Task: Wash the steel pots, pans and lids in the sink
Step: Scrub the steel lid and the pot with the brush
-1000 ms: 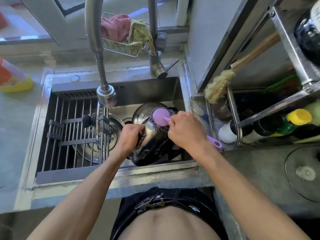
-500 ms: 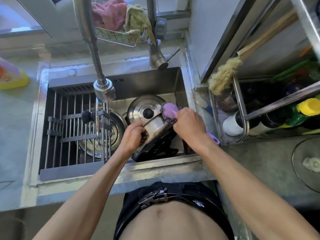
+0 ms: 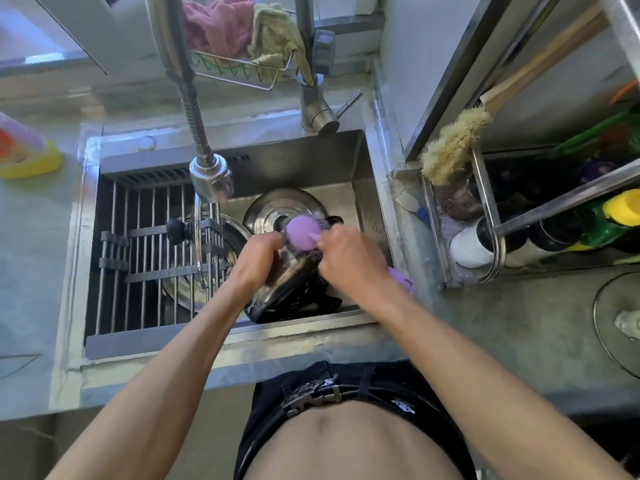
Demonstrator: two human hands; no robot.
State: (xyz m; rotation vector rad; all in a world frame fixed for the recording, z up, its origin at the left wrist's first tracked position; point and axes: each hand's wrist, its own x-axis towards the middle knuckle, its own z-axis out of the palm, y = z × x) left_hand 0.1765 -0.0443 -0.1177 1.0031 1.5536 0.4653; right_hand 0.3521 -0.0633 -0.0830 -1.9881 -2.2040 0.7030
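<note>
The steel pot (image 3: 294, 278) sits tilted on its side in the right half of the sink (image 3: 311, 157), near the front wall, with its dark underside turned toward the person. The left hand (image 3: 258, 261) grips the pot at its left edge, fingers curled over the wall, and steadies it. The right hand (image 3: 349, 261) is clenched round the handle of the purple scrubber (image 3: 302, 233), whose round head with its steel-wool pad presses against the upper far part of the pot; the handle end protrudes behind the wrist. Both forearms reach forward and down from the near edge and converge over the pot, wrists bent slightly inward. The pot is probably rigid, moderately light and slippery when wet, so a hold at the rim with counter-pressure against the sink wall suits it best; a grip on the smooth curved wall alone could slide. A steel lid (image 3: 277, 209) lies flat just beyond the pot, and another lid (image 3: 207, 265) stands on the drying rack (image 3: 138, 258) to the left, below the spray head (image 3: 210, 180).
</note>
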